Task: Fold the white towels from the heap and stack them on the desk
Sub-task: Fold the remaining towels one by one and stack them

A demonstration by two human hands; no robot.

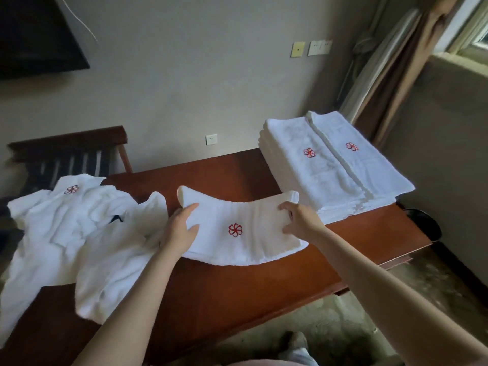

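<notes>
A folded white towel with a red flower emblem is held above the middle of the reddish wooden desk, sagging in the centre. My left hand grips its left end and my right hand grips its right end. A heap of unfolded white towels lies on the desk's left part, one showing a red emblem. At the desk's far right stand two side-by-side stacks of folded towels, each topped with a red emblem.
A dark wooden chair stands behind the heap against the wall. A dark screen hangs at upper left. Curtains and a window are at upper right. The floor and my shoe show below the desk's near edge.
</notes>
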